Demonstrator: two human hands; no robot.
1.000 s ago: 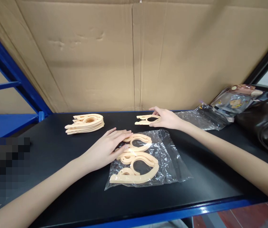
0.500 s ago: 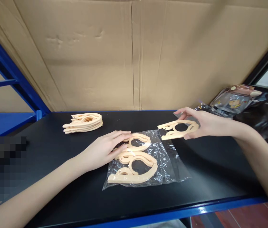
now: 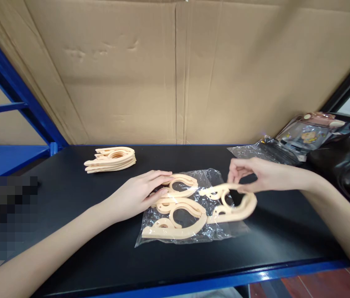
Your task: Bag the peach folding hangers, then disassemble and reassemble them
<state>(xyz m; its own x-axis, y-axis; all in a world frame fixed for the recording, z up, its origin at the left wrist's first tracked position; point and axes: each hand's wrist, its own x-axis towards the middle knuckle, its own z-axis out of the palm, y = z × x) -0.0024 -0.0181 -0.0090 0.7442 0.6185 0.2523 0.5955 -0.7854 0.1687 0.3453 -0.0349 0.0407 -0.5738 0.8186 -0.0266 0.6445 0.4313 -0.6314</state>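
On black tabletop (image 3: 106, 258), clear bag (image 3: 216, 231); cardboard (image 3: 150, 82) behind, blue frame (image 3: 22, 89) left.

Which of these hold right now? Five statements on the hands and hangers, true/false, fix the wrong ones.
1. The right hand holds a hanger. True.
2. That hanger is dark blue. False: it is pale beige.
3. The left hand lies over part of the clear bag. True.
4. A stack of hangers sits on the table, left of the clear bag. True.
5. The right hand is touching that stack. False: it is well to the right of it.
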